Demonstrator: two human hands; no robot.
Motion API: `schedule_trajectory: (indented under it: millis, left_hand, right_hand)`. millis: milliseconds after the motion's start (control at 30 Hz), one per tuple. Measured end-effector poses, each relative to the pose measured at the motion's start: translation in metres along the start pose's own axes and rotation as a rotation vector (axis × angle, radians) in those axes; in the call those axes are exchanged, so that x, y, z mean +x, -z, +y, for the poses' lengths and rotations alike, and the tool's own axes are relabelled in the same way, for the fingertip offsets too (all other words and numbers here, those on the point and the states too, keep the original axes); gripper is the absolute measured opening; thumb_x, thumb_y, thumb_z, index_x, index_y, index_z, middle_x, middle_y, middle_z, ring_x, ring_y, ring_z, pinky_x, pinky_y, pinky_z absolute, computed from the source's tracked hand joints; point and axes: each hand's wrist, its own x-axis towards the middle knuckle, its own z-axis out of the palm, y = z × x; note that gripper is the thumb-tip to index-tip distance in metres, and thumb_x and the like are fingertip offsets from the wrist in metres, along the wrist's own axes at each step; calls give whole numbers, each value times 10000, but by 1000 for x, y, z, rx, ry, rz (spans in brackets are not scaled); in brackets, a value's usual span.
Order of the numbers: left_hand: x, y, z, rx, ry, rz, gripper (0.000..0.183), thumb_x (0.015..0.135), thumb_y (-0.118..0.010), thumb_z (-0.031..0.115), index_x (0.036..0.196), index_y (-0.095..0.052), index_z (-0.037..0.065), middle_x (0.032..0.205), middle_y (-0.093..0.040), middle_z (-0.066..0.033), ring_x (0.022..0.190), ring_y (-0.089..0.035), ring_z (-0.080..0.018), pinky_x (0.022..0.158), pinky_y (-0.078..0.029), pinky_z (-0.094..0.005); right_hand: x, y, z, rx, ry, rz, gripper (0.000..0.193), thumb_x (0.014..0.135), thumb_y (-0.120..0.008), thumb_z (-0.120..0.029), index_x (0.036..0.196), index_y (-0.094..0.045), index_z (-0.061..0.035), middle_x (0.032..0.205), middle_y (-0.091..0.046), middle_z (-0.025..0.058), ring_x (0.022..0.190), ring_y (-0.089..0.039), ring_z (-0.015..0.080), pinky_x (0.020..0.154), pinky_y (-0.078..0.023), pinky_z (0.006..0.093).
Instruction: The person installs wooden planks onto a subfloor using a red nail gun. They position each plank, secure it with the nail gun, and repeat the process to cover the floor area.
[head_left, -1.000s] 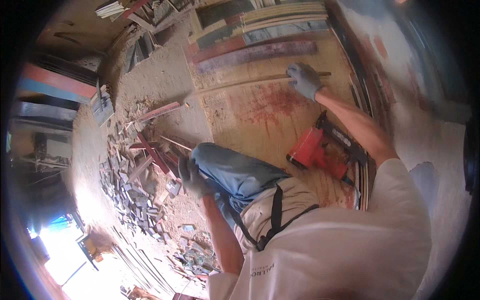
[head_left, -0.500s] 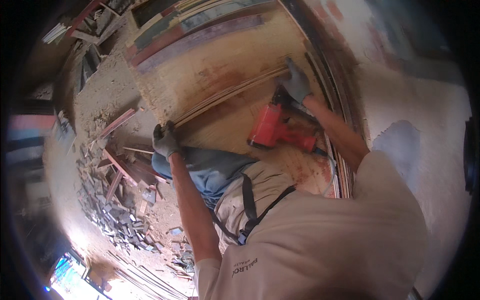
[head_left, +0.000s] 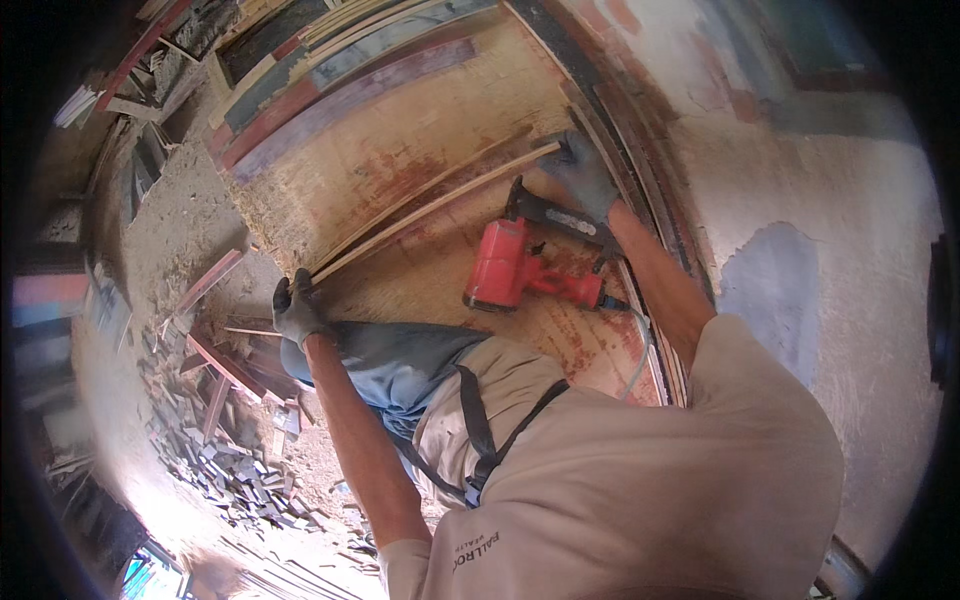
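A long thin wooden strip (head_left: 430, 213) spans between my two grey-gloved hands above a plywood board (head_left: 440, 125). At its near left end, my left hand (head_left: 300, 310) is closed with the fingertips pinching it. My right hand (head_left: 582, 175) grips the far right end; its fingers are partly hidden behind the strip. Just beyond lies another thin strip (head_left: 395, 208) on the board. A red and black nail gun (head_left: 503, 265) lies on the board close to my right wrist, its air hose (head_left: 640, 350) trailing toward me.
Painted wood slats (head_left: 350, 105) lie along the board's far side. Long strips (head_left: 640, 200) are stacked along its right edge by a wall (head_left: 800, 190). To the left, a heap of small wood offcuts (head_left: 235, 475) and red scrap pieces (head_left: 225, 365) covers the floor.
The strip in my hands has come up and apart from the one beside it. The nail gun now lies apart from my right hand. The whole view has shifted slightly.
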Motion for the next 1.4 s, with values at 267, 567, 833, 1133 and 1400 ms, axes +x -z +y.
schedule_trajectory:
  millis: [267,567,833,1133,1400]
  left_hand:
    - [22,26,-4,-286,158,-104,548,769,-693,-115,1289,-553,-18,1200,-622,-162,956,-643,-238,794,-545,-311]
    - [30,40,-5,79,-147,-375,428,758,-645,-127,1177,-635,-41,1095,-666,-154,1024,-631,-234,930,-509,-333]
    - [3,33,-6,79,-227,-320,392,841,-526,-44,1219,-630,-43,1134,-672,-116,1008,-641,-205,907,-511,-326]
    - [-8,42,11,247,-196,-303,317,897,-564,16,1199,-650,-24,1105,-689,-82,990,-632,-156,878,-496,-286]
    - [-16,36,6,194,-132,-217,341,889,-675,110,1197,-643,-32,1109,-683,-88,977,-619,-162,887,-486,-278]
  right_hand:
    - [-5,29,-27,203,-352,7,258,925,-659,-224,1115,-619,-54,995,-634,18,855,-601,119,730,-509,262]
    - [-23,63,-2,345,-465,85,237,885,-722,-210,1070,-664,-75,953,-673,33,780,-630,142,627,-513,277]
    - [-21,20,-3,282,-453,196,233,917,-679,-239,1069,-661,-63,958,-666,26,798,-628,136,625,-513,279]
    - [-5,13,18,123,-438,213,259,925,-660,-218,1128,-674,-60,947,-667,10,758,-582,94,627,-480,248]
    - [-3,4,20,132,-419,259,261,901,-672,-164,1129,-659,-38,951,-674,40,799,-635,153,686,-563,321]
